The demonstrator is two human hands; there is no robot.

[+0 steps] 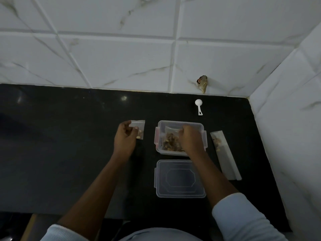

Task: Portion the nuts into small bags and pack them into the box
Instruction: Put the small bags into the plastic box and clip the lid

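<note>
A clear plastic box [160, 126] with pink clips stands on the black counter and holds small bags of nuts [171, 143]. My right hand [190, 139] reaches into the box, fingers curled over a bag there; the grip itself is hidden. Left of the box, my left hand [124, 139] pinches a small clear bag [139, 126] with a few nuts in its lower corner. The box's clear lid [180, 179] lies flat in front of the box.
A long clear bag [225, 154] with a few nuts left at its far end lies right of the box. A white scoop [199, 106] rests behind the box near the tiled wall. A second tiled wall [286, 119] closes the right side.
</note>
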